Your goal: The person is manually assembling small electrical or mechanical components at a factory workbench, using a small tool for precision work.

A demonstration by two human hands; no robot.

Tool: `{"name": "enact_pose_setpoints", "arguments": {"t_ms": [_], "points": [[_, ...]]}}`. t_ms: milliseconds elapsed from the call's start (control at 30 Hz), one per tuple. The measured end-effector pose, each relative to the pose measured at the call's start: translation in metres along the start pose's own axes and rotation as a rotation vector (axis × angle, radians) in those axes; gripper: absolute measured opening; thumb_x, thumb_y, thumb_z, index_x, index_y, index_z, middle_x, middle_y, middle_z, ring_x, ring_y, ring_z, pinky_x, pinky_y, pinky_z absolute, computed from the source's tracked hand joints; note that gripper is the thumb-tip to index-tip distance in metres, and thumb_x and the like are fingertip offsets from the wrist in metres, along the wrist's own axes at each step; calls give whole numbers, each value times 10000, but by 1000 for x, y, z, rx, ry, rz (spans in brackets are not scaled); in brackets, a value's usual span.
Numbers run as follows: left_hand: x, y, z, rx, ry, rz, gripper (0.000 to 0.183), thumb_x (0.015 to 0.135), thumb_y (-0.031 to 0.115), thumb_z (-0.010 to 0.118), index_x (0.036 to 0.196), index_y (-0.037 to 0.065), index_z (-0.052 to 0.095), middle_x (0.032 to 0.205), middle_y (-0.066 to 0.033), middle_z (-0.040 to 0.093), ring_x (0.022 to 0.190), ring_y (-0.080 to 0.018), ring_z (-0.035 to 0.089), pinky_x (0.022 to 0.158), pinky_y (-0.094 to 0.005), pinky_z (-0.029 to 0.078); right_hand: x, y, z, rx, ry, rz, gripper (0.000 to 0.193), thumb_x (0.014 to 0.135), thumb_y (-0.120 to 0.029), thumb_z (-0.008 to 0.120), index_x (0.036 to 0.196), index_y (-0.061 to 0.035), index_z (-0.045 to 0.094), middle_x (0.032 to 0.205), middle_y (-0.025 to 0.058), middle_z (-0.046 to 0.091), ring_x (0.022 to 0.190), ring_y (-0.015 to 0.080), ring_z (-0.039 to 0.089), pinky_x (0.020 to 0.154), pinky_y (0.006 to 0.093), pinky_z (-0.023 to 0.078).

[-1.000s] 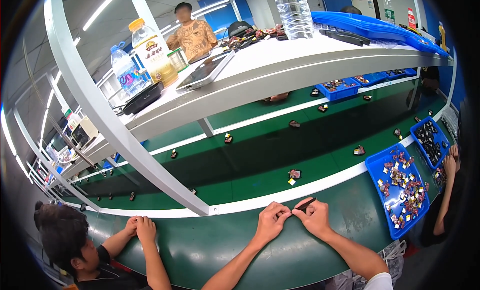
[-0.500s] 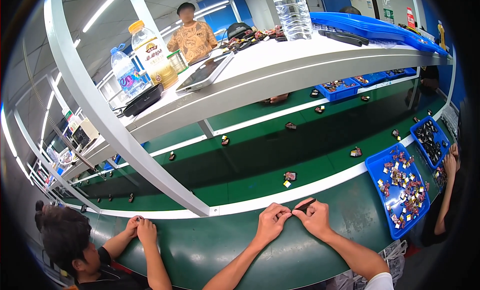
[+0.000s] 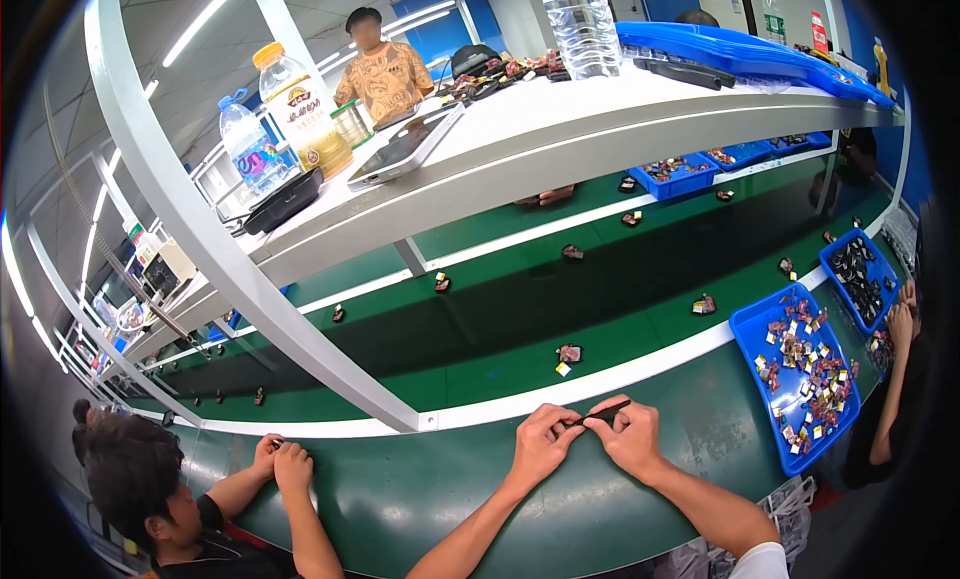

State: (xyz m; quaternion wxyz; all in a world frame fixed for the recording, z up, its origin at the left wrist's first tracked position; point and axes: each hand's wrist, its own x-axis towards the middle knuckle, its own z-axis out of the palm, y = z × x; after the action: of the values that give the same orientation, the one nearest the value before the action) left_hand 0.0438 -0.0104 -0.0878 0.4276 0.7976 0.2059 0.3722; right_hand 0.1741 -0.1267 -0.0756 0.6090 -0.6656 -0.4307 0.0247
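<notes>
Over the green worktop point(image 3: 420, 479), my two hands meet with their fingertips almost touching. My right hand point(image 3: 630, 443) is closed in a pinch around a slim black stick-like piece point(image 3: 608, 412), which slants up to the right past the thumb. The dark inner end of that piece reaches the pinched thumb and forefinger of my left hand point(image 3: 543, 447). Anything smaller between the fingertips is hidden. Just beyond my hands, a small dark red and black part with a white-yellow tag point(image 3: 568, 356) lies on the green conveyor belt point(image 3: 480, 374).
At right stand a blue tray of small tagged parts point(image 3: 800, 459) and a blue tray of black pieces point(image 3: 850, 269). A co-worker's hands point(image 3: 290, 459) work at left. A white shelf point(image 3: 560, 129) with bottles and a phone overhangs the belt; its post point(image 3: 250, 279) rises at left.
The parts on the belt have shifted slightly left. More of the black piece's inner end shows between my fingertips; my hands stay in nearly the same place.
</notes>
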Motion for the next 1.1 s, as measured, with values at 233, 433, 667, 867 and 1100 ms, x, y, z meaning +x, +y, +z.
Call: {"name": "enact_pose_setpoints", "arguments": {"t_ms": [233, 433, 667, 867, 1100], "points": [[-2, -5, 1, 5, 5, -17, 182, 823, 20, 823, 996, 24, 767, 922, -56, 704, 655, -107, 586, 574, -250, 456, -3, 5, 3, -92, 23, -145, 156, 744, -87, 880, 822, -51, 750, 629, 57, 640, 419, 178, 464, 446, 329, 383], [-1, -3, 2, 30, -4, -3, 183, 827, 17, 815, 1004, 26, 767, 931, -59, 709, 650, -107, 586, 570, -252, 457, -1, -5, -1, -145, 11, -215, 148, 755, -109, 876, 821, -60, 753, 726, 57, 723, 435, 195, 524, 461, 333, 423], [-1, -3, 2, 31, -1, 2, 183, 829, 18, 814, 1006, 28, 767, 941, -60, 713, 648, -106, 585, 569, -254, 457, -2, 1, 0, -129, 29, -240, 145, 756, -116, 874, 817, -55, 757, 749, 47, 731, 434, 202, 517, 465, 336, 427], [-1, -5, 2, 29, 0, 13, 189, 829, 23, 816, 1011, 29, 766, 932, -60, 714, 647, -108, 584, 568, -259, 457, -2, 1, 0, -114, 33, -253, 164, 744, -94, 874, 733, -30, 724, 790, 52, 752, 477, 239, 592, 460, 344, 426], [-1, -1, 3, 48, -5, 9, 209, 824, 12, 813, 1027, 28, 766, 935, -59, 720, 640, -106, 580, 567, -258, 457, -2, 0, -1, -132, 39, -225, 163, 745, -92, 873, 730, -27, 724, 793, 55, 756, 490, 249, 610, 462, 349, 431]]}}
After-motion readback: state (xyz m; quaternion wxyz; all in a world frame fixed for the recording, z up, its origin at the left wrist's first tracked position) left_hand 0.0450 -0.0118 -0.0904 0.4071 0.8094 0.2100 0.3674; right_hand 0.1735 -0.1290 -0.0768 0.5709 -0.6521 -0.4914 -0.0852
